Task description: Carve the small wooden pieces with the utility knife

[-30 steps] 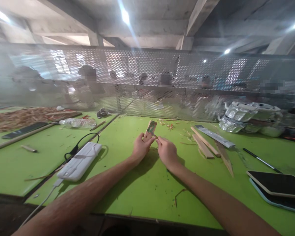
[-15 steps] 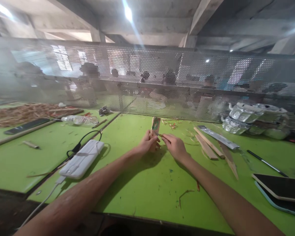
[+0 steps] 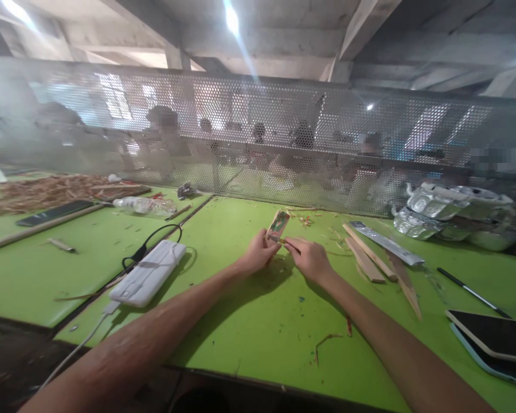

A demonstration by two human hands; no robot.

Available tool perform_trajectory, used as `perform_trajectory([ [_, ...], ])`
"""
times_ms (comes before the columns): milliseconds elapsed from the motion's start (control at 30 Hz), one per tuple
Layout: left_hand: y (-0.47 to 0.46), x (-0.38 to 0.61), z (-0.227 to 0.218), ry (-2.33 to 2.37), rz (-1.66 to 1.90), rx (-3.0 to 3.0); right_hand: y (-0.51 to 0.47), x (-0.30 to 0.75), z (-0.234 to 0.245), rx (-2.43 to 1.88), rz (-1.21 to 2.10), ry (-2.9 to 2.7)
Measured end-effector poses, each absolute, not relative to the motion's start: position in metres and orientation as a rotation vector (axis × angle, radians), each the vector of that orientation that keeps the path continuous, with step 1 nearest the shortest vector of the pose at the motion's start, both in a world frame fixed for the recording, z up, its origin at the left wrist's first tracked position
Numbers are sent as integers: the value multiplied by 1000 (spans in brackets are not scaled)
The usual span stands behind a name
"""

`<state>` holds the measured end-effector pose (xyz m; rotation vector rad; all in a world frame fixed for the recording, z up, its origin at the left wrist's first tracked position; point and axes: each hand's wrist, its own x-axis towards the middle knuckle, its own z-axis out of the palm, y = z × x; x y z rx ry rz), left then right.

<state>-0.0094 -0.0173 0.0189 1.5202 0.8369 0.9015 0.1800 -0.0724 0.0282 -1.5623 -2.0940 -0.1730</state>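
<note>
My left hand (image 3: 257, 252) is closed around the lower end of a small flat wooden piece (image 3: 279, 222). Green and reddish markings cover the face of that piece, and it stands tilted upward above the table. My right hand (image 3: 312, 259) pinches a slim carving tool (image 3: 284, 241) with a brownish handle. The tool's tip lies at the piece's lower part, close to my left thumb; whether it presses into the wood is too small to tell. My left fingers behind the piece are hidden.
Right of my hands lie wooden strips (image 3: 365, 261), a metal ruler-like strip (image 3: 387, 243), a pen (image 3: 473, 291), a phone (image 3: 494, 332) and silvery packages (image 3: 451, 212). To the left are a white power bank (image 3: 148, 275), a plastic bottle (image 3: 144, 205) and wood shavings (image 3: 47, 192). A perforated screen (image 3: 249, 149) rises behind.
The wooden piece has turned and leans further right, showing more of its green marking. Both hands keep their hold. The whole view has shifted slightly.
</note>
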Motion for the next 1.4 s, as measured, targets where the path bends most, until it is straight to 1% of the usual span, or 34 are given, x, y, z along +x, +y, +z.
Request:
perform_trajectory([
  [133, -13, -8, 13, 794, 980, 1596, -74, 177, 30, -1586, -222, -2104],
  [333, -13, -8, 15, 744, 851, 1586, -72, 182, 29, -1565, -286, -2105],
  [500, -12, -7, 18, 731, 865, 1543, -73, 186, 29, -1594, -300, -2047],
  [767, -13, -7, 14, 896, 903, 1544, -76, 182, 37, -1595, -160, -2056],
  [900, -11, -10, 14, 881, 957, 1579, -75, 180, 36, -1595, -125, -2082],
  [1167, -19, -12, 26, 923, 975, 1586, -77, 176, 38, -1633, -169, -2101],
  [1400, -19, -13, 27, 951, 965, 1676, -76, 182, 39, -1641, -275, -2164],
])
